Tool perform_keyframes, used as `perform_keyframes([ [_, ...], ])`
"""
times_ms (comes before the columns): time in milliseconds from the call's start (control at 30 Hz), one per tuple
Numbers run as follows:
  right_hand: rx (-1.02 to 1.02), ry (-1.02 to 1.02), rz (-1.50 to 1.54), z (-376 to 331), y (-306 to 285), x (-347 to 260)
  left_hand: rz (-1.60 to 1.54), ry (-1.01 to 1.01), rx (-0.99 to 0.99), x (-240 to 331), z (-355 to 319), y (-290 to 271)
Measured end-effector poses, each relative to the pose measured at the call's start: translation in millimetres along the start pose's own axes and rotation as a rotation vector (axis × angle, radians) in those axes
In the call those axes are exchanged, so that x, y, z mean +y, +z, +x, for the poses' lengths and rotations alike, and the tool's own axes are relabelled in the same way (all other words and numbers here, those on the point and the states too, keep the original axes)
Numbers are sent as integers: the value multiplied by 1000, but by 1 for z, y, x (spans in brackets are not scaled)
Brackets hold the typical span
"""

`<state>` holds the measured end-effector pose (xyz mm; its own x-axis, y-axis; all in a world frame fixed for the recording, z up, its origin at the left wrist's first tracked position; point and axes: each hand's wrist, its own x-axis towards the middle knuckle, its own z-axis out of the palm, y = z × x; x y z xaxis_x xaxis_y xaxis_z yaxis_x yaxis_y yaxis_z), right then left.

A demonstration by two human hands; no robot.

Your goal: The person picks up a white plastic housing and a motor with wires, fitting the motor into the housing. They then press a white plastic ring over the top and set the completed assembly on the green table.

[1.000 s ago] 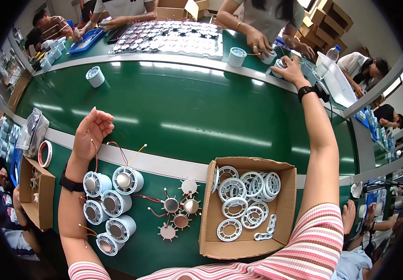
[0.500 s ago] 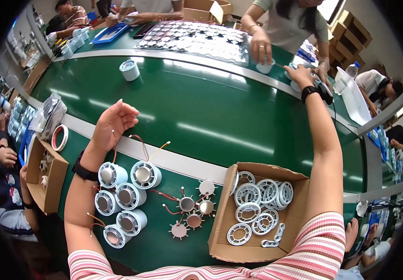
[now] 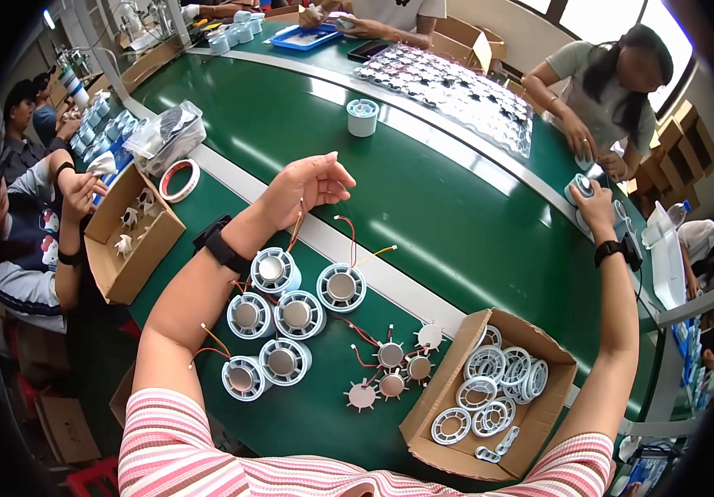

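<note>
My right hand [image 3: 595, 214] reaches across to the far right, fingers closed round a light blue cylindrical housing [image 3: 576, 187]. My left hand [image 3: 311, 189] hovers over the green surface with loosely curled fingers and nothing in it. Below my left wrist, several light blue housings with silver discs [image 3: 342, 286] stand grouped, thin red and yellow wires trailing from them. To their right lie several loose silver discs with spoked rims [image 3: 391, 354]. A cardboard box [image 3: 423, 427] by my right forearm holds light blue spoked rings [image 3: 478, 393] and small light blue link-shaped pieces [image 3: 497, 445].
One light blue housing [image 3: 363, 120] stands on the green belt [image 3: 423, 199]. Across it, a co-worker's hand [image 3: 579, 137] is near my right hand. At left are a roll of tape [image 3: 180, 180], a clear bag [image 3: 170, 137] and a cardboard box [image 3: 117, 273] beside another person.
The view has swung, so the table's things sit differently in the picture. My right hand, at the far edge before, is now visibly gripping a light blue housing. My left hand remains raised.
</note>
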<state>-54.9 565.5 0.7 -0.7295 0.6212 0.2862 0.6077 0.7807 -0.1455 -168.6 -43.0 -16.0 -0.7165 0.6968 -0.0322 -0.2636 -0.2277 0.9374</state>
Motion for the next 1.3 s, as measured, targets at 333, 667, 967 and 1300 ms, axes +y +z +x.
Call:
perform_keyframes([
  [333, 215, -400, 144, -109, -86, 20, -17, -15, 36, 0, 6, 10],
  [667, 228, -581, 287, -341, -275, -68, -6, 133, 122, -5, 13, 5],
  [967, -356, -749, 469, -528, -250, -192, 94, 216, 232, 4, 12, -29],
  [1300, -145, -808, 332, -545, -153, -283, 81, 222, 163, 13, -1, -45],
])
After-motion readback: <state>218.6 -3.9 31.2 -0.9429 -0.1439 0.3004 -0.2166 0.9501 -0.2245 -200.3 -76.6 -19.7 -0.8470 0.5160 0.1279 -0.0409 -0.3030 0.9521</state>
